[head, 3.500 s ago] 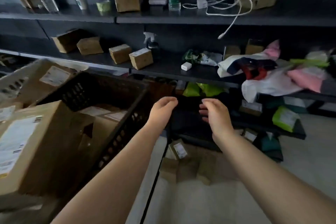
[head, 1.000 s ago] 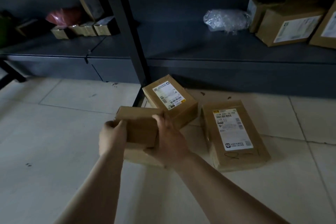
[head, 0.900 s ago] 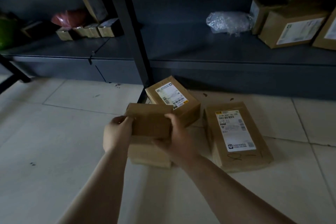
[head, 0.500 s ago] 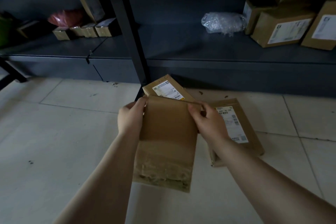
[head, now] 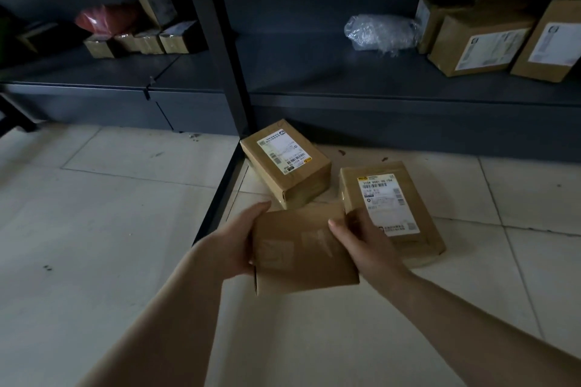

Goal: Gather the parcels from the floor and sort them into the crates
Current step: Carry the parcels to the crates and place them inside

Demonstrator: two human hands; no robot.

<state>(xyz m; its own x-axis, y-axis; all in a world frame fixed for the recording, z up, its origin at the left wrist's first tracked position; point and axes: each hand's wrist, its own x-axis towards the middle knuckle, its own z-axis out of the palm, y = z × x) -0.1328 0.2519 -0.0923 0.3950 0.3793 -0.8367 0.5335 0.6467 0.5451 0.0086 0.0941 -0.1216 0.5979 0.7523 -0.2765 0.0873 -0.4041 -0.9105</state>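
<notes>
Held clear of the pale tiled floor (head: 94, 245), just in front of the dark metal shelf post (head: 220, 41): a plain brown cardboard parcel (head: 303, 250), gripped at its left edge by the left hand (head: 237, 245) and at its right by the right hand (head: 366, 245), fingers curled round it. Half a second earlier hung upright by its top edge; now turned flat, broad face up, faint print on it, possibly a label, too dim to read. Left on the floor: a small labelled brown box (head: 284, 162) against the post's foot and a flat labelled brown parcel (head: 388, 210) right of it. No crate in view; one parcel gathered, carry and sorting likely next.
</notes>
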